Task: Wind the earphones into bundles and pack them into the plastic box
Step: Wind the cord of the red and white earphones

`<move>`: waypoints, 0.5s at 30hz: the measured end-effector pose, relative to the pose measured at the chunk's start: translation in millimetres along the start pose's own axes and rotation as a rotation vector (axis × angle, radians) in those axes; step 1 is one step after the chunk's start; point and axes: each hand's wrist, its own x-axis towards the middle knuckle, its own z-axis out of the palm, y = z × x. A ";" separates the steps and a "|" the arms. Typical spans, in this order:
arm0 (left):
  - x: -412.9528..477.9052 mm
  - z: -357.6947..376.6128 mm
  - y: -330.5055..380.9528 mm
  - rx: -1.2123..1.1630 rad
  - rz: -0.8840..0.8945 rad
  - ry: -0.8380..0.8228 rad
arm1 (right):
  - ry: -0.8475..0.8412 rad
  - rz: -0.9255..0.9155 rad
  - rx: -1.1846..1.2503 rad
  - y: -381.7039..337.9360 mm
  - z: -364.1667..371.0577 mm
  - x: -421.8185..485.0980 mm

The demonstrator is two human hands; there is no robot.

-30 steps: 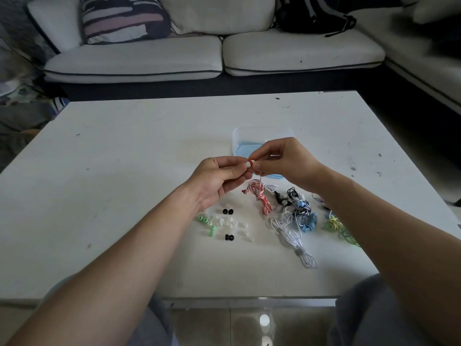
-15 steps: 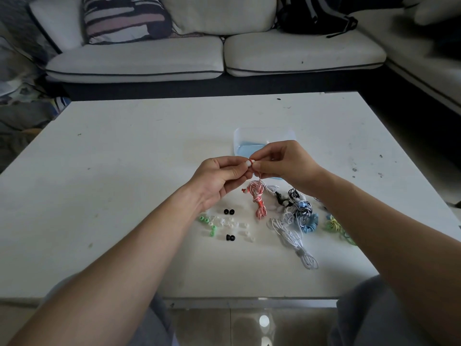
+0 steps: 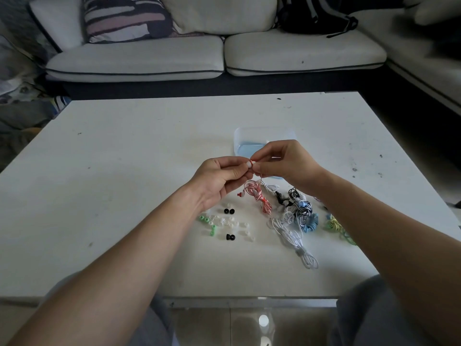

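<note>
My left hand [image 3: 219, 178] and my right hand [image 3: 287, 163] meet above the white table [image 3: 124, 171], both pinching one end of the red-and-white earphone [image 3: 258, 196]. Its cord hangs down to a coiled bundle lying on the table. Right of it lie a white earphone [image 3: 291, 236], a black-and-white one [image 3: 303, 211], a blue bundle [image 3: 311, 223] and a yellow-green one [image 3: 335, 226], partly under my right forearm. The clear plastic box [image 3: 249, 138] with a blue bottom stands just behind my hands, partly hidden.
Several loose ear tips [image 3: 224, 223], white, green and black, are scattered below my left hand. A white sofa [image 3: 212, 53] with a striped cushion [image 3: 124, 18] and a black backpack [image 3: 311, 16] stands beyond the table.
The red-and-white cord has shifted slightly under my hands. Both hands stay pinched on its end in nearly the same place.
</note>
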 end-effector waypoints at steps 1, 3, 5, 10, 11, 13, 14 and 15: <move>0.3 0.1 -0.2 -0.003 0.001 0.002 | 0.009 -0.003 -0.006 0.2 0.2 0.2; 0.6 0.3 -0.4 -0.001 0.000 0.000 | 0.007 -0.001 -0.003 0.8 0.6 0.3; 0.6 0.5 -0.6 0.004 0.000 -0.008 | -0.016 0.008 0.019 1.0 0.2 0.1; 0.0 0.8 -1.0 0.011 -0.001 -0.005 | -0.052 0.009 0.027 -0.3 -1.5 -0.7; 0.0 0.9 -1.1 0.013 0.000 -0.003 | -0.048 0.009 0.022 -0.3 -1.6 -0.7; 0.0 0.8 -1.3 0.022 0.004 0.003 | -0.033 0.015 0.021 0.2 -0.8 -1.0; 0.1 0.9 -1.3 0.030 0.007 0.005 | -0.027 0.020 0.029 0.8 -0.2 -1.1; 0.2 1.1 -1.0 0.040 0.012 0.006 | -0.025 0.024 0.039 1.5 0.4 -1.0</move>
